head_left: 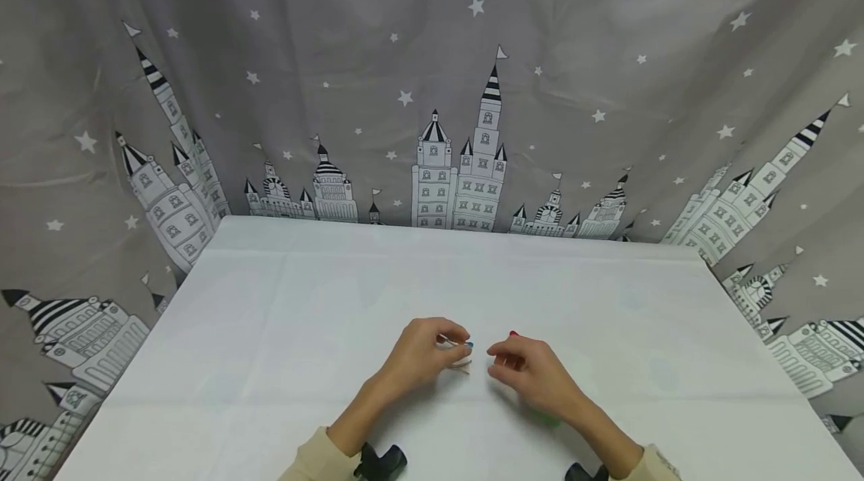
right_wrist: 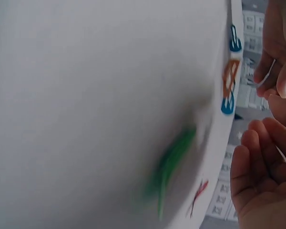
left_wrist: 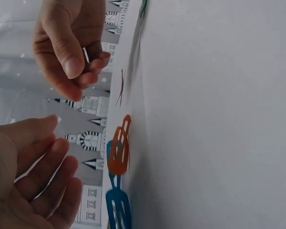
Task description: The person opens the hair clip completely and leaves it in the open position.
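Observation:
Both hands hover close together above the table, fingers loosely bent and nothing visible in their grip. My left hand (head_left: 421,353) is above blue hair clips (left_wrist: 118,207) and an orange hair clip (left_wrist: 118,160), which overlap in the left wrist view. From the head, only slivers of them show past its fingers. Across a small gap is my right hand (head_left: 533,372), its fingertips pointing toward the left hand. Beyond it peeks a red clip (head_left: 514,333), seen thin and edge-on in the right wrist view. A green clip (right_wrist: 174,160), blurred there, lies under the right wrist.
A white cloth with faint creases covers the table (head_left: 324,301). Behind and at both sides hangs a grey curtain (head_left: 567,31) printed with castles and stars. Black wrist mounts (head_left: 381,462) sit at the sleeve ends.

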A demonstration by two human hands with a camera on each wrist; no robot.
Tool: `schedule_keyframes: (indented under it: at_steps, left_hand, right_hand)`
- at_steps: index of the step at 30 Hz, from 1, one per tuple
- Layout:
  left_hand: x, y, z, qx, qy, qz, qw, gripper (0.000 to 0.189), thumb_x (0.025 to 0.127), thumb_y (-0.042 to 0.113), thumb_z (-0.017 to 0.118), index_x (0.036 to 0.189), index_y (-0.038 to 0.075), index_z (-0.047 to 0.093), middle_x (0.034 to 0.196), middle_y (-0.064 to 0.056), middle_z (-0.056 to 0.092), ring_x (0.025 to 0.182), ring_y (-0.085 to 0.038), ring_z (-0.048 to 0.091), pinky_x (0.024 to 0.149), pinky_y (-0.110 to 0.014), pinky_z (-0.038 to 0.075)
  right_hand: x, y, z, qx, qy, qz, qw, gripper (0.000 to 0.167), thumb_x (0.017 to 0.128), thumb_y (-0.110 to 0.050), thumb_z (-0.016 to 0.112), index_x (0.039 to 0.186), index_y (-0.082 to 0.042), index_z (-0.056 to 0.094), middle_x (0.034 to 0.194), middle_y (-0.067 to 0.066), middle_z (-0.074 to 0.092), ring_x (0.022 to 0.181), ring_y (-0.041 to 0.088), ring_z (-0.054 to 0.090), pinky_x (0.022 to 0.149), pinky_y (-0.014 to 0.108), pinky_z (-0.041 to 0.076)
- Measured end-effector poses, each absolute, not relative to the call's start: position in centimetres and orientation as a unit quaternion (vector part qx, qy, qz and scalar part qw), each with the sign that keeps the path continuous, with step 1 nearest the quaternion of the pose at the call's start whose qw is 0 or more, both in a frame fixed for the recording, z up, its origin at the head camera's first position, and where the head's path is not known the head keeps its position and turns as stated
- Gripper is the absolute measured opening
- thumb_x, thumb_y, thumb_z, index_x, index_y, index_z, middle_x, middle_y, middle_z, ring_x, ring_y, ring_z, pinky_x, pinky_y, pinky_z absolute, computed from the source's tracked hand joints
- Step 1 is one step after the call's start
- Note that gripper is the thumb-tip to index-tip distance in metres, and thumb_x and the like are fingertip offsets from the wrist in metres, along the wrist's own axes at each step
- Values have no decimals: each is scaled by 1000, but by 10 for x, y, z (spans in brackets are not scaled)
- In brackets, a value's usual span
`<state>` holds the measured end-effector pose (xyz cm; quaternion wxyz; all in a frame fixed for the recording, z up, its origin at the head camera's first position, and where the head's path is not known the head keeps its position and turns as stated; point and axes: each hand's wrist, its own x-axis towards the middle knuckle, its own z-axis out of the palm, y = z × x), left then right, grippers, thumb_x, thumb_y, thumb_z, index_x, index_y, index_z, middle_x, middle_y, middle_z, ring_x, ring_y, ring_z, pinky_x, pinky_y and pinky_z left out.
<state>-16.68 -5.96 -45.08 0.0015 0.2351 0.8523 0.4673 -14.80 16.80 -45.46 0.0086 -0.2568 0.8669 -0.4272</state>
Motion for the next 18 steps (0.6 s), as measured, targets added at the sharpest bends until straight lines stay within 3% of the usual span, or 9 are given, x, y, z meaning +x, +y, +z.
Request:
schedule_keyframes:
  at_steps: [10, 18]
  left_hand:
    - [-182, -34, -444, 255, 861, 441, 7, 16, 90, 15, 72, 102, 4, 75, 100, -2, 73, 96, -14, 65, 85, -33, 51]
    - [-205, -16, -448, 222, 868, 441, 52, 18, 90, 17, 73, 105, 7, 75, 102, 2, 70, 98, -16, 61, 84, -33, 49]
  right_hand:
    - [-152, 198, -448, -228, 882, -411, -24, 16, 84, -3, 76, 99, -2, 74, 81, -10, 62, 71, 8, 55, 63, 26, 48]
    - [-162, 229, -449, -181, 900, -393, -49, 17, 81, -2, 78, 98, -3, 74, 85, -9, 64, 75, 9, 56, 66, 27, 49]
